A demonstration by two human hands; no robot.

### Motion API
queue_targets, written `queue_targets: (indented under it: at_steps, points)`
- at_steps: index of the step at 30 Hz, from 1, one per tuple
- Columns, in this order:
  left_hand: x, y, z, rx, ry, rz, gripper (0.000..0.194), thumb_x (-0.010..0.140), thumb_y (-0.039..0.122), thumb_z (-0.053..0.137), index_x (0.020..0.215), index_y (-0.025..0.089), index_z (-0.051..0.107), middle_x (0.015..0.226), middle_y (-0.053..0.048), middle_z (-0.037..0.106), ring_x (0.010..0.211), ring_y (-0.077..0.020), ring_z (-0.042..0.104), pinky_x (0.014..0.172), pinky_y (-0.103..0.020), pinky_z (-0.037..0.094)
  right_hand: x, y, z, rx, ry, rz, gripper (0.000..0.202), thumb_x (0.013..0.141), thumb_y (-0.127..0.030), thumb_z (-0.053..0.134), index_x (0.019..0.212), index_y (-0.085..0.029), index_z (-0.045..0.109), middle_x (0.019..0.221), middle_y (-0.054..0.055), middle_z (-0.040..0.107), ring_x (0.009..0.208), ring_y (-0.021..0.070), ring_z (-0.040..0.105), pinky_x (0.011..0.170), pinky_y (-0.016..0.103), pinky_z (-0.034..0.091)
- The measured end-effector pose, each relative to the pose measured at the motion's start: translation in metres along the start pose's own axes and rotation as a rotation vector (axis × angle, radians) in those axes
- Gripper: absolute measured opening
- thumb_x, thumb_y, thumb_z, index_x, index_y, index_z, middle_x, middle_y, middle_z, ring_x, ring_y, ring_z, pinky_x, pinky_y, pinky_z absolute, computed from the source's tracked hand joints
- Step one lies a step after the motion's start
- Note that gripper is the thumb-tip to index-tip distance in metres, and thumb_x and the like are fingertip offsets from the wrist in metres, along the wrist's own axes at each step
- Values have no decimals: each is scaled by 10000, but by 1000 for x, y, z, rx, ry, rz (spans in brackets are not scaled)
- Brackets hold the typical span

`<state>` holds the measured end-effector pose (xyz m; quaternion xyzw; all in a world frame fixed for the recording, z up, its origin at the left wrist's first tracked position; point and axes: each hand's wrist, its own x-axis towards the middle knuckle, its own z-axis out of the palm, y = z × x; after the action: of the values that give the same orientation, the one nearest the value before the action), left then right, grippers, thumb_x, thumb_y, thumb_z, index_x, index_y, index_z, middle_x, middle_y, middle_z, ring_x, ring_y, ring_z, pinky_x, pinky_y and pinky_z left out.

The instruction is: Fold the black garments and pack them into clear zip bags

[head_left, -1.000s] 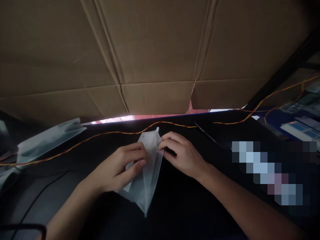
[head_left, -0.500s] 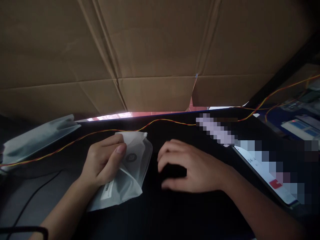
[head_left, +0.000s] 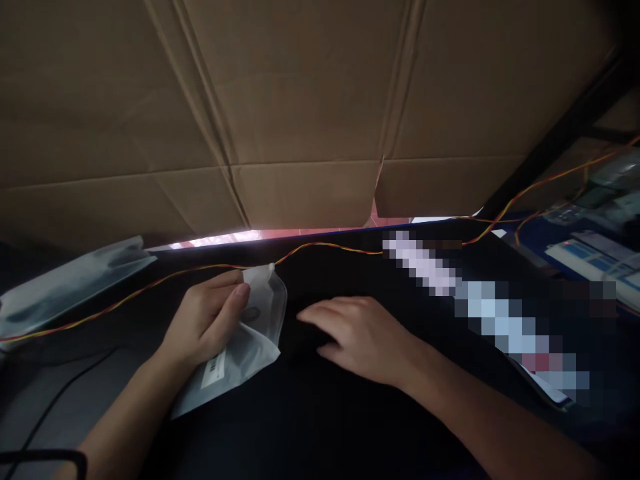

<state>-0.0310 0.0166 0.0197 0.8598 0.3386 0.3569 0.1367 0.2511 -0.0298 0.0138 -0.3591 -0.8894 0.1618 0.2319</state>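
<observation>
My left hand [head_left: 213, 317] is closed on a translucent white plastic bag [head_left: 257, 343], which bears a round dark mark and a barcode label [head_left: 214, 370]. The bag lies over the black tabletop [head_left: 320, 420], left of centre. To the right of the bag, my right hand [head_left: 357, 337] is apart from it, palm down, with the thumb separate from the stretched fingers and nothing seen between them.
Another translucent bag [head_left: 80, 287] lies at the far left. A red and yellow twisted wire [head_left: 320, 245] crosses the table's back. Cardboard [head_left: 300, 100] stands behind. At right are a partly blurred phone [head_left: 545, 387] and several packages. A black cable [head_left: 65, 387] lies left.
My right hand's fingers have straightened, and the gap to the thumb has narrowed. The bag in my left hand has shifted slightly left, and its free edge has folded somewhat. The whole view has shifted slightly.
</observation>
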Motion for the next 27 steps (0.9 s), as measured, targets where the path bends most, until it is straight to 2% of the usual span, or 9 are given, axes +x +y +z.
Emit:
queue_targets:
  at_steps: [3,5,7,10,12,19,22,24,27]
  points:
    - [0,2,4,-19,-40,-11,504,1135,252,393,642,199,489,697,1,473,592,-128,484,560,-294,385,0,7,-7,131,329,78,450,901,-72,716,1323,-229,701,1314,54,801,1189,232,771,1031,415,616]
    - [-1,8,10,-56,-57,-30,514,1144,296,367,655,202,494,711,-1,474,604,-135,492,569,-297,392,0,8,-7,154,457,26,467,908,-68,692,1346,-232,684,1333,55,790,1218,219,750,1063,412,595]
    - [-1,15,19,-100,-46,-53,518,1154,328,324,674,205,475,726,1,471,622,-140,498,588,-300,402,0,4,-1,66,368,-73,427,926,-112,723,1342,-198,686,1321,77,788,1202,242,733,1042,435,582]
    - [-3,24,30,-186,-9,-86,502,1158,349,289,698,213,434,736,6,452,649,-150,482,617,-312,399,0,-5,10,-99,39,-198,299,939,-238,780,1228,-176,737,1262,83,794,1191,286,687,1024,476,541]
    - [-4,28,34,-259,-30,-76,491,1157,372,304,709,213,428,741,5,447,665,-160,469,625,-321,386,1,-9,17,-130,-89,-252,249,951,-287,770,1177,-185,752,1282,78,781,1256,298,641,1083,491,495]
    - [-3,37,36,-324,-216,19,429,1149,466,342,840,216,502,850,-20,518,783,-202,531,715,-343,439,-1,-12,26,-43,-73,-148,382,1007,-378,696,1314,-151,685,1353,128,757,1354,263,623,1240,437,387]
    - [-1,35,36,-225,-308,53,351,1138,476,375,1157,212,606,1073,-78,628,990,-262,600,892,-402,498,-5,-11,27,-50,-145,-305,403,1021,-449,652,1285,-151,706,1350,127,768,1368,270,623,1291,442,327]
    - [-1,35,37,-194,-353,55,430,1132,508,393,1420,226,541,1313,-126,624,1198,-311,588,1042,-462,491,-5,-13,30,-56,-188,-363,404,1027,-485,614,1240,-159,723,1280,112,796,1333,274,645,1282,430,343]
    - [-2,42,38,-253,-413,69,563,1121,609,370,1556,266,464,1484,-141,560,1360,-347,531,1158,-523,453,-2,-22,42,-31,-178,-363,326,1040,-414,545,1143,-175,740,1166,86,821,1236,274,693,1229,421,413]
